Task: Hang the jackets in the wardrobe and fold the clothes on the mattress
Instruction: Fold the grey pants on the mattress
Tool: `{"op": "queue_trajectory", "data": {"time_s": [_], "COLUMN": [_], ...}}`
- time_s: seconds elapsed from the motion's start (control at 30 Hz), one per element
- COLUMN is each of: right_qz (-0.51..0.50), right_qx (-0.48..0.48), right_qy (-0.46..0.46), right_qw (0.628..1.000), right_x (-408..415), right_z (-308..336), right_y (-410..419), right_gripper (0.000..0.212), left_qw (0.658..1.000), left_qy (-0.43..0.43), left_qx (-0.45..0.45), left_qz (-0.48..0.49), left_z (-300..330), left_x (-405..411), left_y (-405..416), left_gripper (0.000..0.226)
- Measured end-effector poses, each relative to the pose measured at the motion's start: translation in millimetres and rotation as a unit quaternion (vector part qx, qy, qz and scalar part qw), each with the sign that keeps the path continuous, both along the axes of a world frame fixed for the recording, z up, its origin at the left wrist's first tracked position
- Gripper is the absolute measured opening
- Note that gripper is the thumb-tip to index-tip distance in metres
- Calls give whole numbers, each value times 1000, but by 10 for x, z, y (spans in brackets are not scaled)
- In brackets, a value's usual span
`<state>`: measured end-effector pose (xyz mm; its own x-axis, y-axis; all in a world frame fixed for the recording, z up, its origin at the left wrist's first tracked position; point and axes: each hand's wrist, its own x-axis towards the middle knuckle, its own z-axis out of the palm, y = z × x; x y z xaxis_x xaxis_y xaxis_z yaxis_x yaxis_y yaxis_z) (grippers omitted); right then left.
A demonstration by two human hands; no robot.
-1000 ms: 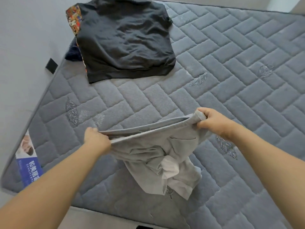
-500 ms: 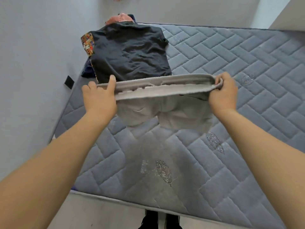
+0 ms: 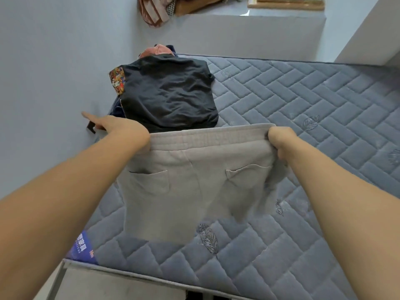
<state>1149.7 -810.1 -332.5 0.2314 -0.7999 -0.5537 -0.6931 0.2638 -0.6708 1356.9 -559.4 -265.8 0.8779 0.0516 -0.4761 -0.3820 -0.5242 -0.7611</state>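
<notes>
- From my head camera: I hold the grey shorts up in the air by their waistband, which runs straight across from my left hand to my right hand. That left-to-right line is the long axis I have to work with.
- The legs hang down from the band toward me, back pockets facing me, and their hems float above the mattress without lying on it, as far as I can judge.
- Left hand: it grips the left end of the waistband, though the curled fingers are hidden behind the hand and cloth. My index finger sticks out straight toward the wall, holding nothing.
- Right hand: my fingers are clenched around the right end of the band, knuckles toward me, thumb side tucked into the cloth.
- Both arms reach forward at about the same height, so neither hand is clearly nearer to the shorts; each owns one end.
- Beyond the waistband, just behind it in the view, sits the folded black shirt on top of a small pile near the wall.
- My judgement: the next move is to lay the shorts flat on the bare mattress on my side of that pile, then bring one hand across to the other to fold them in half along the centre seam.
</notes>
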Motion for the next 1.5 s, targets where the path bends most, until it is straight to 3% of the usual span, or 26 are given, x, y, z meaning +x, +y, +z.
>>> {"op": "queue_trajectory", "data": {"time_s": [0.13,0.27,0.33,0.4,0.43,0.5,0.57,0.6,0.67,0.83,1.27,1.33,1.4,1.5], "right_qz": [-3,13,2,-12,11,167,361,413,425,388,386,394,390,261], "right_qx": [-35,-107,-141,-213,-279,-369,-352,-339,-363,-421,-425,-398,-369,-320], "right_qy": [43,116,132,143,140,144,205,235,249,194,199,181,103,37], "right_qw": [998,987,981,966,950,903,839,812,791,796,794,809,837,910], "right_x": [260,659,924,1205,1331,1508,1551,1536,1488,1478,1463,1458,1283,533], "right_z": [-201,-997,-1617,-2313,-2673,-3399,-4108,-4419,-4854,-4998,-5008,-4863,-4677,-4433], "right_y": [-300,-581,-755,-895,-920,-838,-683,-631,-606,-634,-626,-628,-634,-600], "right_gripper": [49,42,44,50,53,60,67,68,70,71,72,73,74,76], "left_qw": [999,995,982,939,905,857,856,868,878,851,860,864,866,885], "left_qy": [-5,-22,-4,-17,-22,18,65,64,9,-49,-38,-28,-20,1], "left_qx": [6,-66,-158,-323,-409,-509,-512,-493,-476,-511,-495,-490,-488,-462], "left_qz": [-38,-78,-101,-120,-117,-75,-19,-8,-44,-110,-118,-108,-106,-64], "left_z": [-372,-1337,-2034,-2856,-3278,-4098,-4845,-5157,-5567,-5662,-5688,-5624,-5548,-5409], "left_x": [265,572,818,1009,1066,1071,1043,1045,1069,1086,1083,1059,1047,957], "left_y": [-392,-962,-1227,-1448,-1540,-1617,-1577,-1521,-1437,-1441,-1423,-1420,-1416,-1399], "left_gripper": [68,49,48,55,58,64,68,71,76,80,81,79,78,78]}}
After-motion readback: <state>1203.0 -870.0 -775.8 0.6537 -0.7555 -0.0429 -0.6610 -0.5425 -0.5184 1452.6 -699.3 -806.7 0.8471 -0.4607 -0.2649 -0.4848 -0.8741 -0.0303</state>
